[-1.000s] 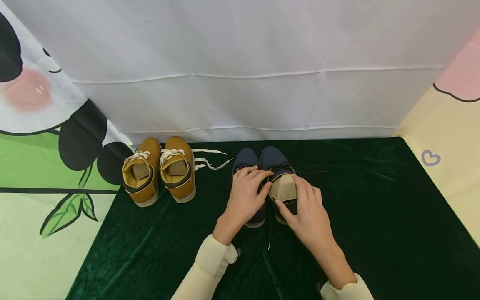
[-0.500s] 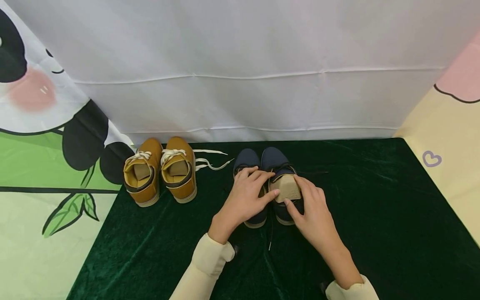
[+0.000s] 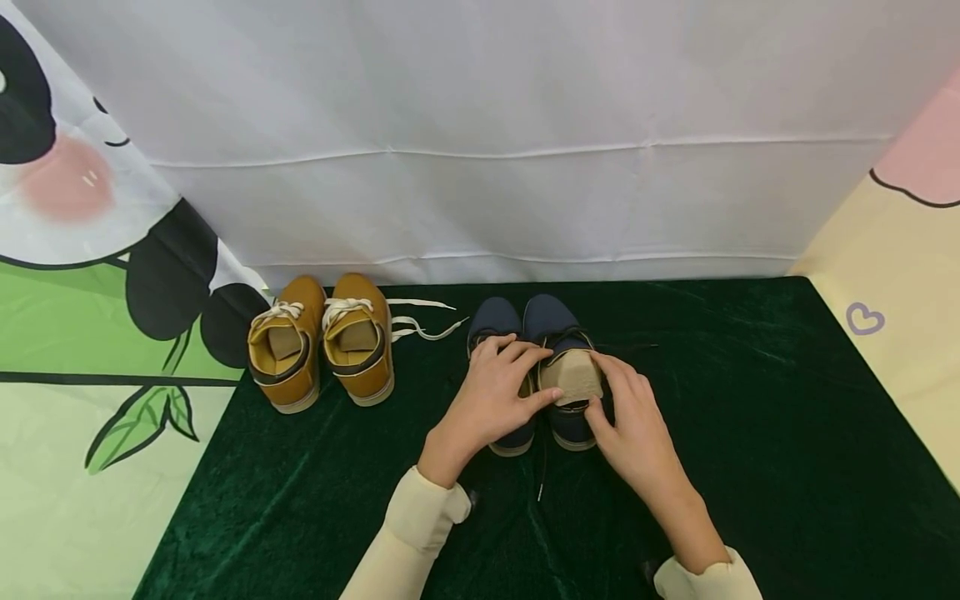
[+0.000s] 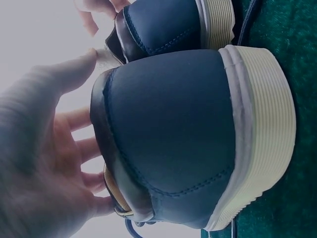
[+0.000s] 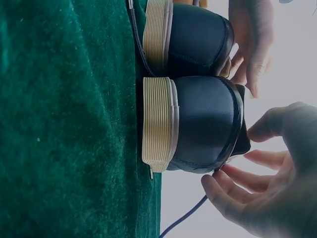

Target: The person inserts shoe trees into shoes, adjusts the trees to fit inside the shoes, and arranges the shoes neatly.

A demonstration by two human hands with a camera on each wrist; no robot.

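Note:
A pair of navy lace-up shoes stands side by side, toes pointing away: the left shoe (image 3: 495, 317) and the right shoe (image 3: 551, 317). In the right one, a beige flap (image 3: 577, 377), which looks like its tongue, lies over the opening. My right hand (image 3: 637, 425) holds this flap's right edge between thumb and fingers. From the other side my left hand (image 3: 487, 400) reaches across the left shoe, fingers extended, its thumb touching the flap. In the left wrist view the left shoe's heel (image 4: 173, 124) hides part of the fingers. A dark flap edge (image 5: 241, 124) shows beside the right thumb.
Two mustard shoes, one left (image 3: 285, 342) and one right (image 3: 356, 342), stand at the table's left, white laces (image 3: 423, 329) trailing right. A dark lace (image 3: 542, 475) hangs toward me. Green velvet cloth (image 3: 720, 433) covers the table; a white curtain (image 3: 480, 208) stands behind.
My right thumb has slid rightward across the flap to its edge. My left thumb has moved right onto the flap. The shoes stand in nearly the same place.

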